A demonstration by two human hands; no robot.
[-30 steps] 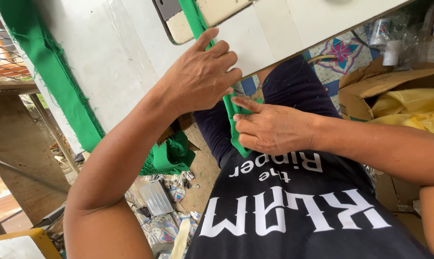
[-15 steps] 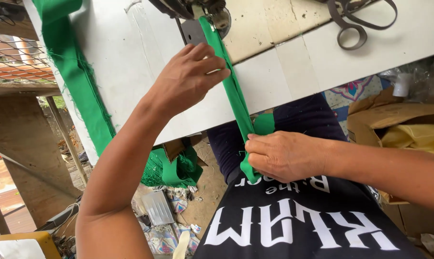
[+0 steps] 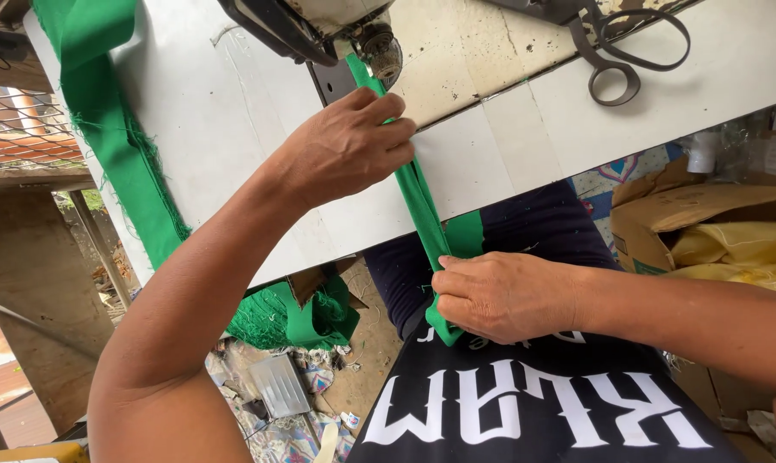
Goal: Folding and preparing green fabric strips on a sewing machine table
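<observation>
Green fabric strip (image 3: 422,206) folded narrow, running from under the sewing machine (image 3: 319,26) foot down across the tabletop (image 3: 233,129) edge into the lap. Left hand (image 3: 349,146) lies on the strip just short of the needle, fingers pressed together, pinching the fold flat against the tabletop. Right hand (image 3: 503,296) below the edge, grip closed around the strip's lower part, pulling it taut; the tail end pokes out under the fist.

Progress, judged: the strip is fed in and lined up, stitching looks underway or about to run; the stretch between the two hands is not yet through. More green cloth (image 3: 113,146) hangs off the tabletop's far-left side, bunched below (image 3: 306,313), whether sewn can't be told.

Scissors (image 3: 628,51) lie top right, untouched. Cardboard box (image 3: 662,214) with yellow material (image 3: 739,249) at right.
</observation>
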